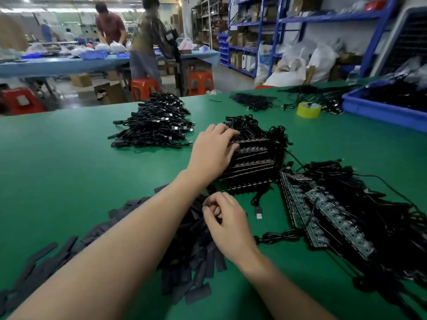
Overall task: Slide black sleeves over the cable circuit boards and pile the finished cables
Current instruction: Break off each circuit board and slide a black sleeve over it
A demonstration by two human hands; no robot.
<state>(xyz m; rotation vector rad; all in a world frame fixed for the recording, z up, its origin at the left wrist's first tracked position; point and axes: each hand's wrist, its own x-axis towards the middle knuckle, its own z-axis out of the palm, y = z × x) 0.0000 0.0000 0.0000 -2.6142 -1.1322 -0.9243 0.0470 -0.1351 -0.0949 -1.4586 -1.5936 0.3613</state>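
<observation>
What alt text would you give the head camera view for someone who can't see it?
A person's left hand rests on a stack of cable circuit boards on a green table, while the right hand curls over a heap of black sleeves. A pile of black cables lies beyond.

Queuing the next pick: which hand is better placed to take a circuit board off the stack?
Left. The left hand rests its fingers on the board stack; the right hand is curled over the sleeve pile, short of the boards.
</observation>
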